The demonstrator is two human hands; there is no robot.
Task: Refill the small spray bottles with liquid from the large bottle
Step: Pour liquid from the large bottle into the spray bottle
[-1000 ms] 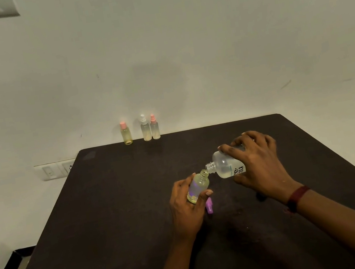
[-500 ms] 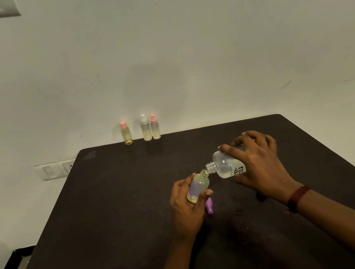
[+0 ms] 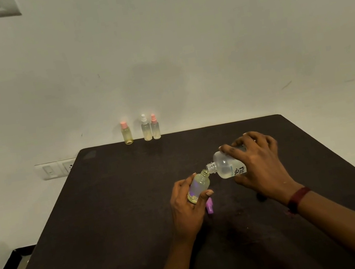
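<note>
Change: nothing has visibly moved in the last half second; both hands and both bottles keep the same pose.
Forearms: both reach in from the bottom edge, the right one from the lower right, with a dark red wristband (image 3: 297, 198) at the wrist.
Left side: left grip (image 3: 185, 214), back of the hand up, thumb and fingers wrapped round the small spray bottle (image 3: 200, 183). The bottle is uncapped and tilted, open neck up and to the right, over the middle of the dark tabletop (image 3: 115, 215).
Cap: purple spray cap (image 3: 210, 207) lies on the tabletop just beside the left thumb.
Right side: right grip (image 3: 260, 167), palm down, fingers curled over the large bottle (image 3: 227, 168). The bottle is clear with a printed label and tipped almost on its side, mouth pointing left at the small bottle's neck; whether liquid is flowing cannot be told.
Far edge: three capped bottles (image 3: 146, 130) stand upright by the wall, the right two side by side.
Wall: socket plate (image 3: 56, 169) left of the tabletop.
</note>
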